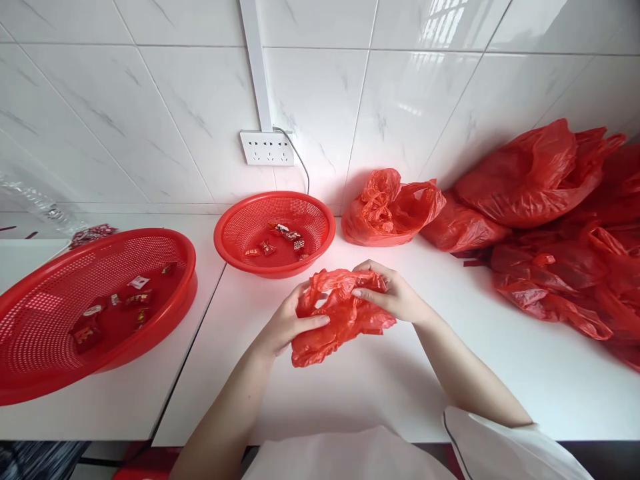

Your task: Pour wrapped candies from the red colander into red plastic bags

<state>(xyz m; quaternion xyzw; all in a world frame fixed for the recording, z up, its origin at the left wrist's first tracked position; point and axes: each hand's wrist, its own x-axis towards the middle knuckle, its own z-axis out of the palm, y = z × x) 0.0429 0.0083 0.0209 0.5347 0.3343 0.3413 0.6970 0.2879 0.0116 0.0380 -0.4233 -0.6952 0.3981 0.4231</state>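
The left hand (286, 325) and right hand (395, 293) — both clamped on a crumpled red bag (345, 323) — hold it above a white table (320, 407). From left, a large basket (186, 293) and a smaller basket (275, 271) carry small wrapped pieces (137, 298), while bulging red bags (530, 177) sit near the tiled wall (320, 87) at right.

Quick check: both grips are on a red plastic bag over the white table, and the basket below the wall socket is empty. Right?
Not quite: the basket below the wall socket isn't empty. The head view shows several small wrapped pieces in it. The left grip and right grip are indeed on a red plastic bag over the white table.
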